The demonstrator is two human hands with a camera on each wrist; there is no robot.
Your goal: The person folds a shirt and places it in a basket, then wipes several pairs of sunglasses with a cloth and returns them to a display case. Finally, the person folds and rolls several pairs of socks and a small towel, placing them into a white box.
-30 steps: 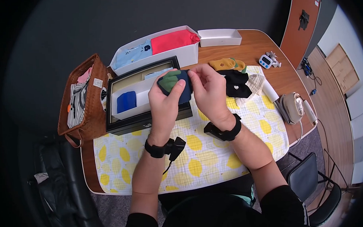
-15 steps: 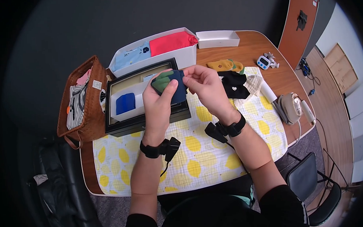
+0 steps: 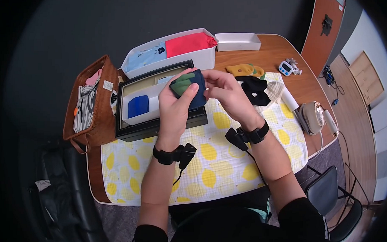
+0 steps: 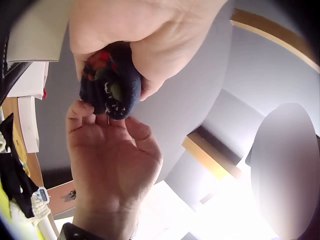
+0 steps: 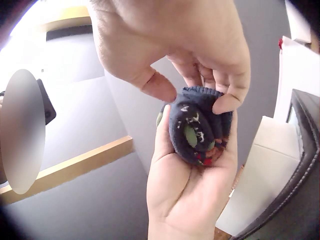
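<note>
A rolled navy sock bundle (image 3: 199,89) with a green patch is held up between both hands, over the right side of a black-framed case (image 3: 162,133). My left hand (image 3: 174,105) grips it from the left, thumb lying across its front. Red and green patterning shows on the rolled end of the sock bundle (image 4: 131,82) in the left wrist view. At its opposite edge is my right hand (image 3: 233,96). In the right wrist view, its thumb and curled fingers pinch the ribbed cuff (image 5: 202,92).
Inside the case, a white box holds a folded blue item (image 3: 138,106). Left stands a wicker basket (image 3: 100,109) of clothes; behind, a white bin (image 3: 202,60) with folded garments. Yellow socks (image 3: 239,70), black socks (image 3: 261,100), a timer (image 3: 285,68) and a beige appliance (image 3: 311,120) lie right.
The right fingers have shifted along the bundle's right edge, their tips lower and more curled. The left hand keeps its hold, and the bundle stays above the case.
</note>
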